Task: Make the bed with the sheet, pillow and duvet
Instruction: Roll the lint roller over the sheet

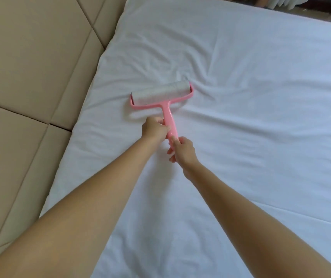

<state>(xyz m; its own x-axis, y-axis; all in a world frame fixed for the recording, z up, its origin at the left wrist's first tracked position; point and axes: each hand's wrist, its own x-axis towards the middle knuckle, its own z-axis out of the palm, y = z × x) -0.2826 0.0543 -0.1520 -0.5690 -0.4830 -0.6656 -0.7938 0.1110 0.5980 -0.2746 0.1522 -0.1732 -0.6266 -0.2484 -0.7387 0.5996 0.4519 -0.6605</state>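
Got the sheet [241, 121] on, bit wrinkly. Rolling it with a pink lint roller [161, 93], left grip [154, 130] and right grip [182, 150] both wrapped round its handle. No pillow or duvet yet.

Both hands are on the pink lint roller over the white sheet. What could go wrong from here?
1. The lint roller sits against a cluster of creases in the sheet. Pushing on could drag the fabric and bunch it further.
2. The right hand holds only the handle's end, behind the left hand, so that grip may slip under pressure.
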